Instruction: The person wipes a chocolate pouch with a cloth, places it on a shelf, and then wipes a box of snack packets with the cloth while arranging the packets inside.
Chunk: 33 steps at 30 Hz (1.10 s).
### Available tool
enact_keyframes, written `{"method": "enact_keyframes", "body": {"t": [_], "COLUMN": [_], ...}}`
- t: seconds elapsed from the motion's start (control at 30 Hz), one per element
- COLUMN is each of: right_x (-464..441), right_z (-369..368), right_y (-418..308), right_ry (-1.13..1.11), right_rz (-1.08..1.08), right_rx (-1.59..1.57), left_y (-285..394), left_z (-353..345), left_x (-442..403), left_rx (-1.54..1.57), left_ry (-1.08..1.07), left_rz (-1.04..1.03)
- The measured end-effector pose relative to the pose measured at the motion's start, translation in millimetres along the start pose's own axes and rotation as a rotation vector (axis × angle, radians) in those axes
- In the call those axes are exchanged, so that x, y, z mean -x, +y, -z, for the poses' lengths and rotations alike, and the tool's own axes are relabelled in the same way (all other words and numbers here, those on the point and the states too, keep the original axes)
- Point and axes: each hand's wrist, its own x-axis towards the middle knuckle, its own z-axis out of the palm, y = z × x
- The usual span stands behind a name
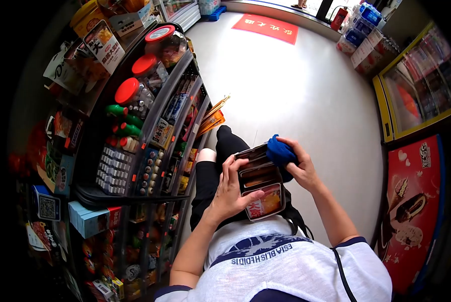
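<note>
In front of my shirt is a small display box (267, 202) with several compartments and a red-and-orange picture on its near face. My left hand (227, 192) grips its left side, fingers over the rim and thumb across the near face. A bunched blue cloth (280, 151) is pinched in my right hand (302, 163) at the far right corner of the box, against its edge. The compartments look brown and dark inside; I cannot make out any contents. The cloth hides part of the far end.
Left of me stands a tiered snack rack (150, 131) with red-lidded jars (128, 90) and small packets. Long orange packets (213, 121) stick out toward my knee. A red ice-cream freezer (411, 211) and a yellow-framed cabinet (386, 108) line the right. A red mat (266, 28) lies by the doorway.
</note>
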Motion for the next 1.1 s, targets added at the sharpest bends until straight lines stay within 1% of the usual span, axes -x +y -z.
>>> {"method": "enact_keyframes", "body": {"t": [0.03, 0.07, 0.13, 0.2, 0.27, 0.33, 0.4, 0.43, 0.53, 0.67, 0.8, 0.9, 1.0, 1.07, 1.1], "right_x": [-0.2, -1.4, -4.7, -10.0, -12.8, -18.1, -18.5, -21.8, -35.2, -44.8, -42.9, -38.3, -34.0, -34.2, -34.4], "right_z": [0.6, 3.4, 10.6, 9.3, 1.0, -10.9, -15.2, -12.2, -1.7, 9.1, 16.8, 20.8, 32.7, 37.1, 34.9], "right_y": [-0.5, -1.1, -5.1, -31.1, -41.8, -31.8, -30.6, -32.6, -33.3, -46.0, -57.9, -78.4, -92.3, -102.9, -103.3], "right_ry": [-0.026, 0.010, 0.085, 0.120, -0.011, -0.297, -0.379, -0.359, -0.449, -0.432, -0.446, -0.444, -0.176, -0.090, -0.147], "right_rz": [-0.018, -0.007, 0.013, 0.138, 0.373, 0.543, 0.487, 0.520, 0.503, 0.588, 0.554, 0.524, 0.525, 0.553, 0.582], "right_rx": [-0.009, 0.033, 0.118, 0.251, 0.455, 0.744, 0.839, 0.906, 0.994, 1.136, 1.222, 1.379, 1.515, 1.298, 1.159], "left_y": [1.6, 3.7, 11.3, 13.4, 14.4, 10.7, -1.6, -2.8, -1.4, 2.3, 2.2, 0.6, -3.0, -4.7, -5.1], "left_z": [-3.9, -6.9, -11.4, -17.3, -16.4, -15.2, -16.8, -14.9, -10.3, -7.3, -7.1, -9.4, -9.8, -10.5, -11.4], "left_x": [2.6, 4.9, 7.4, 7.1, 5.3, 5.7, 10.9, 10.1, 9.5, 8.2, 7.0, 7.1, 10.0, 12.2, 12.4], "left_rx": [-0.008, -0.016, -0.145, -0.152, -0.257, -0.346, -0.418, -0.368, -0.357, -0.338, -0.369, -0.355, -0.314, -0.281, -0.265], "left_ry": [0.038, 0.075, 0.077, 0.098, 0.115, 0.130, 0.142, 0.150, 0.133, 0.112, 0.089, 0.092, 0.117, 0.122, 0.118], "left_rz": [-0.018, -0.036, -0.139, -0.166, -0.199, -0.214, -0.205, -0.202, -0.197, -0.187, -0.201, -0.210, -0.200, -0.188, -0.184]}}
